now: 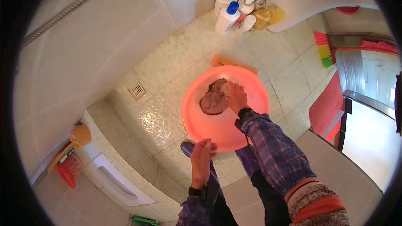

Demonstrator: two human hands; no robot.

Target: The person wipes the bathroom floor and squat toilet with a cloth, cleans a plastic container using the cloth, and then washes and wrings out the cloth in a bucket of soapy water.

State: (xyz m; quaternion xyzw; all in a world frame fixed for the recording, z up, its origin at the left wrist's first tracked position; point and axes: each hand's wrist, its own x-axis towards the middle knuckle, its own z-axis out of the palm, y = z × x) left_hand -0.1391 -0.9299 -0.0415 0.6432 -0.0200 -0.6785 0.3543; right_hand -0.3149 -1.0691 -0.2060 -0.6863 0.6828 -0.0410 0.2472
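A pink round basin sits on the tiled floor in front of me. Inside it a wet brown cloth lies bunched up, with whitish suds around it. My right hand reaches into the basin, its fingers curled at the cloth's right edge and closed on it; the fingertips are partly hidden. At the near left of the basin, my left hand has its thumb and fingers closed on the rim.
An orange-brown flat piece lies behind the basin. Pump bottles cluster by the far wall. A floor drain is at left, a colourful broom at right. My dark boots stand close to the basin.
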